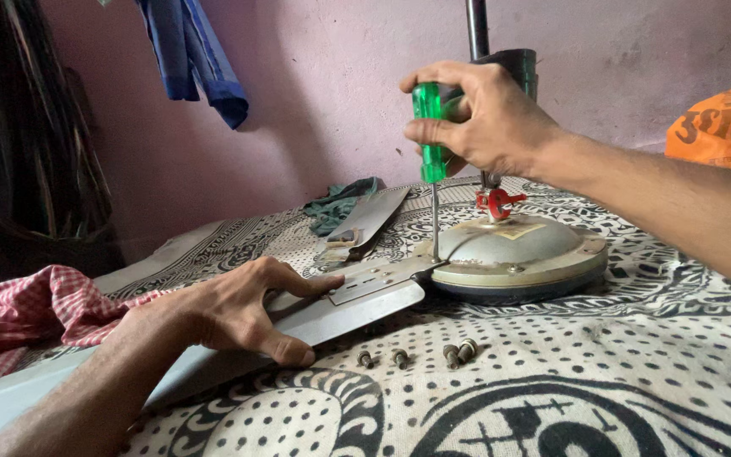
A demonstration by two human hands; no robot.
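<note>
My right hand point(484, 118) grips a green-handled screwdriver point(430, 127) held upright, its thin shaft tip down where a blade bracket point(374, 279) meets the round ceiling-fan motor point(518, 254). My left hand point(234, 309) lies flat on the long grey fan blade point(340, 313), holding it against the bed. Several loose screws point(416, 355) lie on the patterned sheet just in front of the blade. A red clip point(497, 201) sits on the motor's top by the dark down-rod point(477, 30).
Another fan blade point(370, 220) lies behind on the black-and-white bedsheet point(568, 381). A red checked cloth point(19, 313) is at the left, a green cloth point(340, 201) near the pink wall, blue clothing point(196, 55) hanging above, an orange bag point(721, 127) at right.
</note>
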